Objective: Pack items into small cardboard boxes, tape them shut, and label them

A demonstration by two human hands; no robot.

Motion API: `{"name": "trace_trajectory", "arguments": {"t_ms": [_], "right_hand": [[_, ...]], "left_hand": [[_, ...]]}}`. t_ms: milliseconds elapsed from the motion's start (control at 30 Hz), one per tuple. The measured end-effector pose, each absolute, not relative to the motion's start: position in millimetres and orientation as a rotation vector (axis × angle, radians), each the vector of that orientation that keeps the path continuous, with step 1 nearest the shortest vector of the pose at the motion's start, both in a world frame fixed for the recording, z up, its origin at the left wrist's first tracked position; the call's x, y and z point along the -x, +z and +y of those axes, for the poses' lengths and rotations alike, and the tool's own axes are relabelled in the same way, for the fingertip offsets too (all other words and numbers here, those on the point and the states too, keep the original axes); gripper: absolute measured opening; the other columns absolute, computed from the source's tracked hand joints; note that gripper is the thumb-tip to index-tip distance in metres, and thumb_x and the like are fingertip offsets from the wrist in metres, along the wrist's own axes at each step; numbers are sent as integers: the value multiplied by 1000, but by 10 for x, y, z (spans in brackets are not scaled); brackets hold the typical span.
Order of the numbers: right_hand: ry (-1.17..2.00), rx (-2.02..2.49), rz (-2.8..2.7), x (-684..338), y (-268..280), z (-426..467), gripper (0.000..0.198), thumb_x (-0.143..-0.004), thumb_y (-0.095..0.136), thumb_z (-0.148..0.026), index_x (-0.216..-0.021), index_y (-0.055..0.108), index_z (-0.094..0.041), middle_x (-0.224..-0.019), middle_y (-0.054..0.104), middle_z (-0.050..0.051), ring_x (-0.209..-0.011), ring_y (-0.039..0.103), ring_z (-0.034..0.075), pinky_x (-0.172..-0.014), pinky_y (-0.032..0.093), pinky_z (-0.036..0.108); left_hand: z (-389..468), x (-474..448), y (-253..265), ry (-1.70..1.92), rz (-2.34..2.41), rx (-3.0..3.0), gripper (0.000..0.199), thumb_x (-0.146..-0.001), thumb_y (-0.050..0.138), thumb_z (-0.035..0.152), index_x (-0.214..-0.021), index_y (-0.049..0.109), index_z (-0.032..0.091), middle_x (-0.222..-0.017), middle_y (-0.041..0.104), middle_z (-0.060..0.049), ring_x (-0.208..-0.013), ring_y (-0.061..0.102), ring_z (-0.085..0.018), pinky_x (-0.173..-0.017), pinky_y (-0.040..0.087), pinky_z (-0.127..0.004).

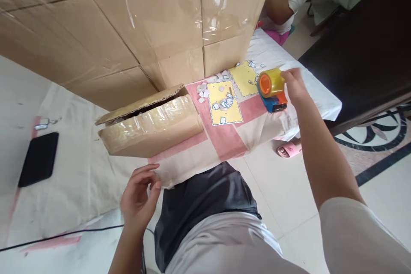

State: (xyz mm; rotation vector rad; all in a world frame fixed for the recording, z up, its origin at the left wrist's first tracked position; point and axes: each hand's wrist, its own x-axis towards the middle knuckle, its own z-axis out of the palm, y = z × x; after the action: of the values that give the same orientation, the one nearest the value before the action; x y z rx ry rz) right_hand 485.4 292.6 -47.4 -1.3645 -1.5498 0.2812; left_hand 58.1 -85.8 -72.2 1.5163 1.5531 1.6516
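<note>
On the right of the head view, my right hand [293, 83] has its fingers closed against the side of a tape dispenser [274, 105]. The dispenser is blue and orange and carries a wide yellowish roll of tape [274, 81]. Part of its handle side is hidden by my fingers. My left hand [139, 190] hovers by the front edge of the cloth, fingers curved and apart, with nothing in it. Just beyond it lies a cardboard box [154, 128], with clear tape along its side and a raised flap [141, 105] leaving a dark gap.
Stacked, tape-wrapped cartons [167, 21] rise behind the box. Yellow sheets [224, 102] with small white scraps lie on the pink-and-white cloth [224, 141]. A black phone-like slab [39, 159] is at left. Another person's arm [279, 6] shows at the back; a pink slipper [290, 149] is on the floor.
</note>
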Motion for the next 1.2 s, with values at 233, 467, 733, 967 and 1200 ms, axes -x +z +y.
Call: {"name": "trace_trajectory", "arguments": {"t_ms": [233, 467, 733, 967, 1200], "right_hand": [[742, 752, -1949, -3471, 82, 1444, 16, -91, 68, -31, -105, 66, -24, -97, 65, 4, -87, 61, 18, -74, 47, 33], [986, 233, -2294, -2388, 365, 823, 10, -94, 68, -29, -100, 66, -21, -92, 65, 4, -87, 62, 19, -79, 51, 36], [715, 152, -2278, -2383, 739, 886, 14, -97, 61, -19, -85, 67, -20, -105, 62, 8, -99, 60, 22, -86, 48, 40], [929, 265, -2313, -2050, 1016, 1373, 13, -93, 68, -26, -82, 71, -19, -106, 62, 4, -104, 59, 21, -96, 46, 40], [919, 454, -2571, -1482, 596, 1890, 12, -83, 71, -26, -76, 71, -17, -104, 62, 6, -103, 55, 22, -96, 42, 39]], "left_hand": [[-503, -809, -455, 1841, 1511, -1567, 31, -87, 71, 8, -113, 65, 23, -134, 55, -9, -68, 61, -5, -65, 57, -26], [-499, -1018, -370, 1905, 1674, -1465, 21, -91, 70, 18, -110, 62, 25, -141, 51, -9, -72, 62, -6, -68, 57, -27], [-552, -812, -448, 2078, 1585, -886, 22, -94, 65, 26, -116, 62, 23, -118, 67, -7, -47, 46, -1, -45, 37, -20], [-583, -599, -224, 2409, 1802, -1206, 30, -90, 66, 19, -120, 64, 24, -122, 70, -6, -50, 43, -3, -49, 37, -24], [-245, -690, -75, 1304, 2183, -1998, 48, -95, 65, 28, -142, 57, 27, -144, 66, -9, -94, 74, -18, -58, 52, -24]]}}
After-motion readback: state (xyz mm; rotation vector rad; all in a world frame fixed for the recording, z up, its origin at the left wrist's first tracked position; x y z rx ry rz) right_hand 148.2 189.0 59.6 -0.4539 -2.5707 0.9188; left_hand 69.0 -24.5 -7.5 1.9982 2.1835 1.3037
